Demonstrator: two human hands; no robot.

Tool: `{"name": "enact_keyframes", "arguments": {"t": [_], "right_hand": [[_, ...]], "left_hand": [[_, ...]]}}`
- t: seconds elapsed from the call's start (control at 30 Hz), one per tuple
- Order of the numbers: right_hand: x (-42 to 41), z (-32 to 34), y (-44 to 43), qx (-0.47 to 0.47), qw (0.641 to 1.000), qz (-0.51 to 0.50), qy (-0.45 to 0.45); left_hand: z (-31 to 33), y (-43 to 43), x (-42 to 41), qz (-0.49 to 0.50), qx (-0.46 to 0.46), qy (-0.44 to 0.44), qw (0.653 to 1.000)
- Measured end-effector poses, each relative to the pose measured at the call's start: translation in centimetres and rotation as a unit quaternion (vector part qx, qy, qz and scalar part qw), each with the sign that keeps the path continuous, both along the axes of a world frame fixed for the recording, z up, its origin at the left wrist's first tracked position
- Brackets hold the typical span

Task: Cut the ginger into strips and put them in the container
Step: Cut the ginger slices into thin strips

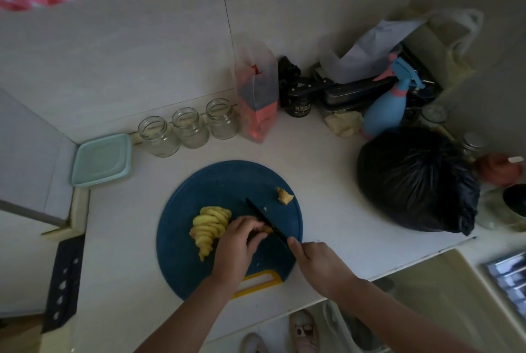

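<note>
On the round blue cutting board [199, 273] lies a fanned row of yellow ginger slices [210, 224]. My left hand [242, 241] presses the remaining ginger piece [267, 229] onto the board, just right of the slices. My right hand [316, 261] grips the handle of a black knife [260, 214], whose blade rests against that piece. A small ginger scrap [284, 196] sits apart at the board's far right. A pale green lidded container [102, 159] stands at the counter's left, away from the board.
Three glass jars [189, 127] line the wall behind the board, beside a plastic bag [257, 96]. A black garbage bag [415, 179], blue spray bottle [390, 105] and clutter fill the right. A dark knife block [64, 281] lies at the left; the counter edge runs below the board.
</note>
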State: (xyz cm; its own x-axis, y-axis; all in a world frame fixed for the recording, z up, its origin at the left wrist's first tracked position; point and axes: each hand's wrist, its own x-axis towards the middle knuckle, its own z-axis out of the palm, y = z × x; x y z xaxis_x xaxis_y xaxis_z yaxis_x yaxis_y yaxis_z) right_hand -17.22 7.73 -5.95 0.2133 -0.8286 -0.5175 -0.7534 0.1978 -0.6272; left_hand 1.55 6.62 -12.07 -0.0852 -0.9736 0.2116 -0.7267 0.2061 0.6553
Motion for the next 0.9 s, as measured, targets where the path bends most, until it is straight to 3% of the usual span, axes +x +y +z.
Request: {"name": "enact_keyframes", "arguments": {"t": [0.33, 0.9], "right_hand": [[-0.8, 1.1, 0.2, 0.021, 0.999, -0.045, -0.013], [-0.8, 2.2, -0.9, 0.008, 0.999, 0.041, 0.023]], "left_hand": [[-0.5, 0.4, -0.1, 0.011, -0.005, 0.015, 1.000], [1.1, -1.1, 0.3, -0.016, 0.019, -0.044, 0.999]]}}
